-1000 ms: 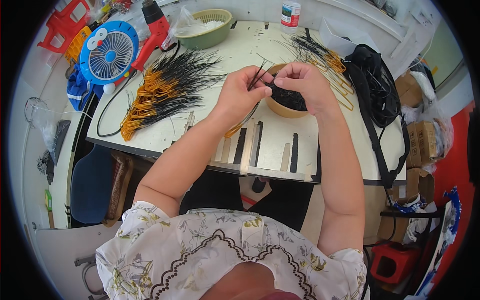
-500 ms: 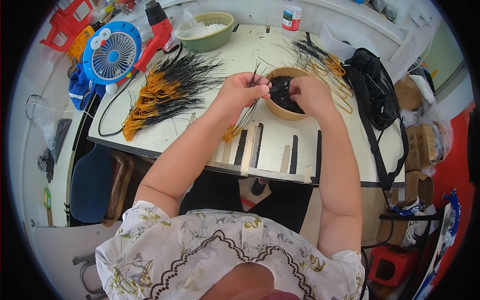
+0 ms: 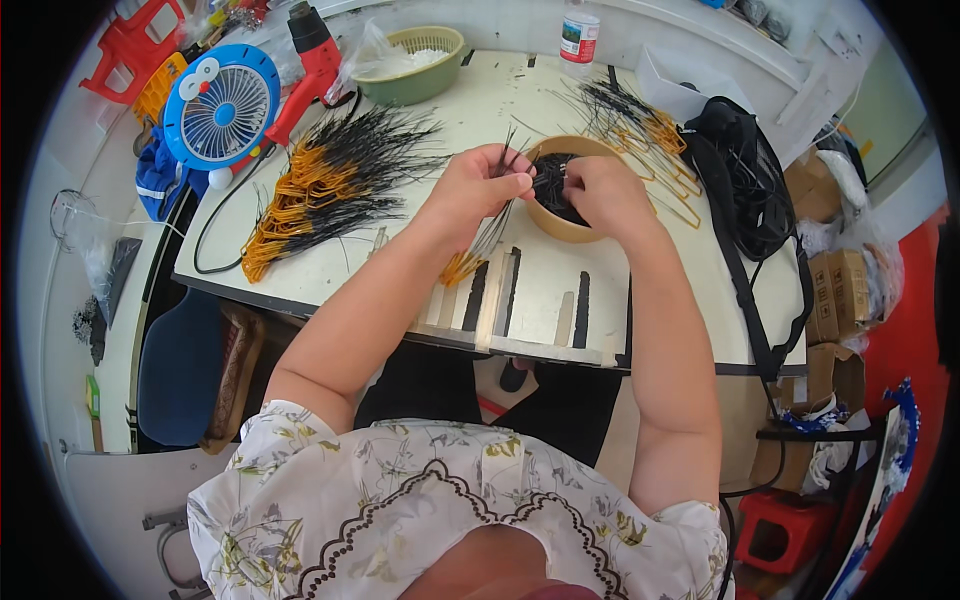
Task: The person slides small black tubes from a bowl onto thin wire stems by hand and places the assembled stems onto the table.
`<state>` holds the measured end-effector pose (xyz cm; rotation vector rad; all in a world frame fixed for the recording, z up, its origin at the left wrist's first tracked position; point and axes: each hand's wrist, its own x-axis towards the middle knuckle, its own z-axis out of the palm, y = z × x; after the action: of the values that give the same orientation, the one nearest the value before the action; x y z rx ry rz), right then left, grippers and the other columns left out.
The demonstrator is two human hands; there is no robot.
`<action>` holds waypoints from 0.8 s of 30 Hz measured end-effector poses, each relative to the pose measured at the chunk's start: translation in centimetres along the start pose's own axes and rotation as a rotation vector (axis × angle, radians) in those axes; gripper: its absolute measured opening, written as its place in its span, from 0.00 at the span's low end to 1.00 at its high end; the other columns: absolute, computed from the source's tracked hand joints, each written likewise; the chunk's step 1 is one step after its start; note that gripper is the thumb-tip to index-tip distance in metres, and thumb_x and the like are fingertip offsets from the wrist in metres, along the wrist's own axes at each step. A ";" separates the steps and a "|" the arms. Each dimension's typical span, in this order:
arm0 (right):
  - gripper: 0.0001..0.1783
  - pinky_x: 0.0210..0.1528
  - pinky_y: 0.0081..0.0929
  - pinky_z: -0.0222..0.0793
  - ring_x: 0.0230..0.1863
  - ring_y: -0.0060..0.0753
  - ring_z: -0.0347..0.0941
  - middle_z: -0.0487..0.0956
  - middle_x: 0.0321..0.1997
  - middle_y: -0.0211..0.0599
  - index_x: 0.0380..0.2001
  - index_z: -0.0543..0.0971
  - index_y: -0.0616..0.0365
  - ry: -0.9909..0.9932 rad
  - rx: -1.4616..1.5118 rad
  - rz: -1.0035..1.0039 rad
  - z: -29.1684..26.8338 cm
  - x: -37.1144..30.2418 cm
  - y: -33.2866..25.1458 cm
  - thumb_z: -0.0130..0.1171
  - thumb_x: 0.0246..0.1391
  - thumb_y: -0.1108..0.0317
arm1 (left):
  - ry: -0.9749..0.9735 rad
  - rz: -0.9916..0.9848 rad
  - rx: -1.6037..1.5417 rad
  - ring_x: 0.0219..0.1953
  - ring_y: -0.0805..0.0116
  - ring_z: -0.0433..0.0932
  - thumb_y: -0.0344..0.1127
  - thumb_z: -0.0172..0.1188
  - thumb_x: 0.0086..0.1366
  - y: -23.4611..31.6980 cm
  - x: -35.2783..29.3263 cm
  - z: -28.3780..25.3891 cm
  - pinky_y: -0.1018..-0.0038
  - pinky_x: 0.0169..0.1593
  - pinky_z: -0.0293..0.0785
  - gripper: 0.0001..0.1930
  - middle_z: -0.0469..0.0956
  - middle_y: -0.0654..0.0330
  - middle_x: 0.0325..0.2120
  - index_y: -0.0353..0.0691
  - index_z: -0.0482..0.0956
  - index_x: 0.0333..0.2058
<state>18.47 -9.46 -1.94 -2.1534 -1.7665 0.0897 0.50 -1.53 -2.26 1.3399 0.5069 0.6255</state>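
Pale bench (image 3: pixel 500 110) here, a broad black-and-orange wire pile (image 3: pixel 310 185) fanning near its left edge! Tan bowl (image 3: pixel 562 228) sits in from the front edge; beside it, the left hand (image 3: pixel 472 192) pinches a slim wire bundle (image 3: pixel 458 268), orange ends frontward; right hand (image 3: pixel 607 197) curls into the bowl's black strands (image 3: pixel 551 186), its grip impossible to tell.
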 end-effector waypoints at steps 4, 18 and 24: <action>0.07 0.33 0.32 0.68 0.30 0.40 0.75 0.78 0.26 0.40 0.27 0.79 0.58 0.001 0.285 -0.005 -0.7 0.0 -0.4 0.62 0.44 0.68 | 0.037 0.017 0.000 0.23 0.86 0.68 0.30 0.59 0.58 0.3 -0.2 -0.1 0.88 0.22 0.52 0.07 0.76 0.65 0.26 0.39 0.73 0.35; 0.06 0.29 0.27 0.67 0.24 0.28 0.72 0.76 0.20 0.34 0.25 0.78 0.60 0.022 0.279 0.036 -0.7 0.0 0.5 0.61 0.38 0.78 | -0.003 -0.079 -0.007 0.19 0.87 0.61 0.30 0.59 0.57 0.4 -0.4 -0.4 0.88 0.20 0.50 0.08 0.76 0.65 0.25 0.39 0.73 0.36; 0.06 0.28 0.23 0.66 0.24 0.24 0.71 0.76 0.20 0.32 0.26 0.79 0.60 -0.022 0.255 -0.010 0.5 0.7 1.9 0.62 0.39 0.77 | -0.031 -0.042 0.000 0.28 0.86 0.70 0.29 0.59 0.57 0.4 -0.5 -0.2 0.88 0.22 0.52 0.13 0.75 0.68 0.30 0.38 0.74 0.42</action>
<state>20.25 -9.00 -2.92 -1.9679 -1.6768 0.3187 -0.02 -1.71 -1.87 1.3336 0.5090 0.5696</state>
